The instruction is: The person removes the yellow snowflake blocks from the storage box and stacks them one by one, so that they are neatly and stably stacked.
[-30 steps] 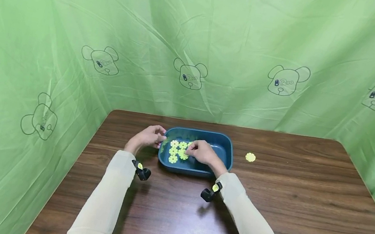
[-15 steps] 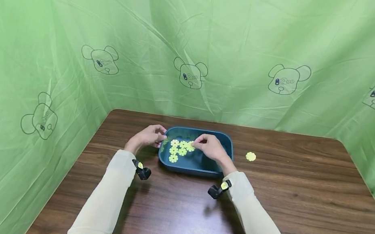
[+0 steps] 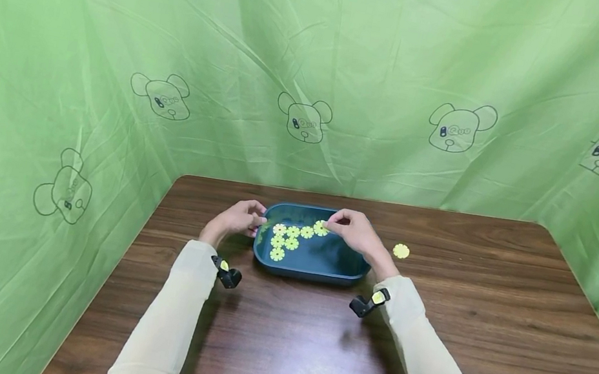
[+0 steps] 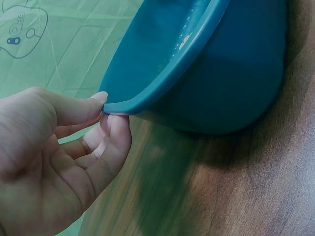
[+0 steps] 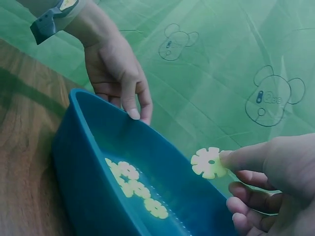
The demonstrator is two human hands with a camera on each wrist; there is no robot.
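Observation:
A blue plastic basin [image 3: 335, 261] stands on the table, several yellow flower-shaped pieces [image 3: 277, 253] lying in its left part. My left hand [image 3: 236, 219] pinches the basin's left rim between thumb and fingers; in the left wrist view the thumb [image 4: 78, 105] lies over the lip, with the index finger beneath. Between thumb and fingers of my right hand [image 3: 356, 231] is one yellow flower-shaped piece [image 5: 209, 162] with a round centre hole and notched petals. It is held raised over the basin, toward the far side. The right wrist view shows the basin's inside [image 5: 172, 206] with small holes.
Right of the basin, another yellow flower-shaped piece [image 3: 401, 251] lies on the brown wooden table [image 3: 490, 322]. A green curtain [image 3: 378, 62] printed with bear heads hangs behind the table and at both sides.
My right hand has moved right and away from me, carrying the yellow flower-shaped piece from above the others toward the basin's far side. The left hand has stayed at the rim.

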